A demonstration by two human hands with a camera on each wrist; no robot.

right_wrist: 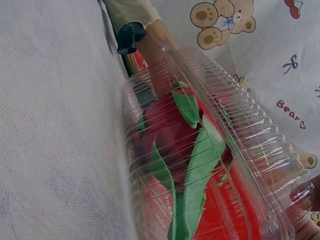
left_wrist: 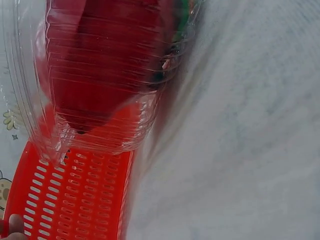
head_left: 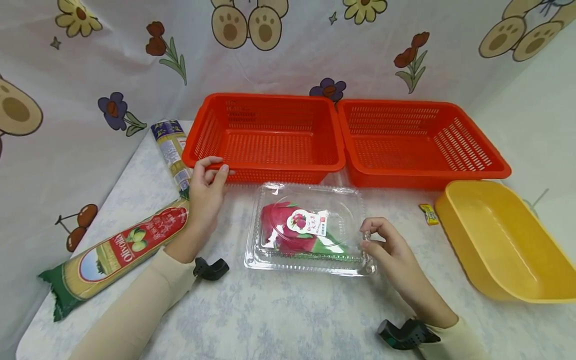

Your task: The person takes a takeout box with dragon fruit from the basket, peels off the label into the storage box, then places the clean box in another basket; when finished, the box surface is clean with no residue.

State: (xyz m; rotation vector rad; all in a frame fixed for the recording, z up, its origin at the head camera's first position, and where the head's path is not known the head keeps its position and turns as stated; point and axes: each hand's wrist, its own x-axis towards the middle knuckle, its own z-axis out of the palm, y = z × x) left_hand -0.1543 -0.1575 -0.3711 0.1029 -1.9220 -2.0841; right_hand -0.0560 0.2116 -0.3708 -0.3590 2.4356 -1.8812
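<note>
A clear plastic clamshell box (head_left: pixel 344 210) lies flat on the table with its lid closed. Inside is a dark pink, fruit-like thing (right_wrist: pixel 167 117) with long green leaves (right_wrist: pixel 202 170), and a white label (head_left: pixel 310 223) shows on top. My right hand (head_left: pixel 396 257) pinches the box's right edge between thumb and fingers. Apart from the box, my left hand (head_left: pixel 207 200) is at the front left corner of the left red basket (head_left: pixel 270 172), its fingers loosely bent right at the rim. Both wrists wear a black device.
Another red basket (head_left: pixel 427 177) stands beside the first, and a yellow tub (head_left: pixel 472 250) is at the right. A small yellow packet (head_left: pixel 428 214) lies near the tub. Left of my left hand are a pasta bag (head_left: pixel 121 250) and a second pasta pack (head_left: pixel 171 150).
</note>
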